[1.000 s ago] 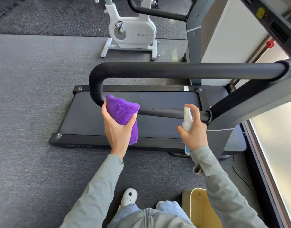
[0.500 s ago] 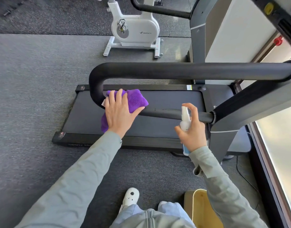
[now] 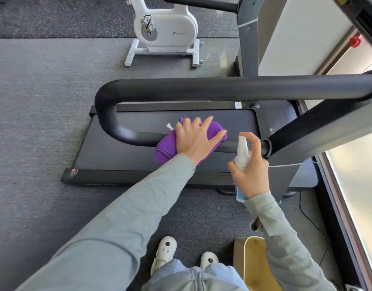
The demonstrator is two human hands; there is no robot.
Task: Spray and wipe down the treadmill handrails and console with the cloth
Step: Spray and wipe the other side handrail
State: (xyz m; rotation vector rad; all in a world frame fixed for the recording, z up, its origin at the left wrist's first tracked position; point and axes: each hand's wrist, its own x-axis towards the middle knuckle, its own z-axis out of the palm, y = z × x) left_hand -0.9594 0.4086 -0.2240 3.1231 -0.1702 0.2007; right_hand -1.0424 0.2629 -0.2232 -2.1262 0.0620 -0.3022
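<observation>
Treadmill (image 3: pixel 138 162) lies low on the grey carpet floor (image 3: pixel 34 122), with its black looped handrail (image 3: pixel 201 89) above the belt. On the lower bar of the handrail, the left hand (image 3: pixel 196 139) presses the purple cloth (image 3: pixel 166 148) with fingers spread flat. Just to the right, the right hand (image 3: pixel 252 175) grips a small white spray bottle (image 3: pixel 241 158), one finger on its top. Behind stands a white exercise bike (image 3: pixel 166 32); a bright window (image 3: pixel 359 185) runs along the right side.

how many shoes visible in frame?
2. Left white shoe on the carpet at bottom centre; right white shoe beside it, mostly covered by the trouser leg. No others visible.
</observation>
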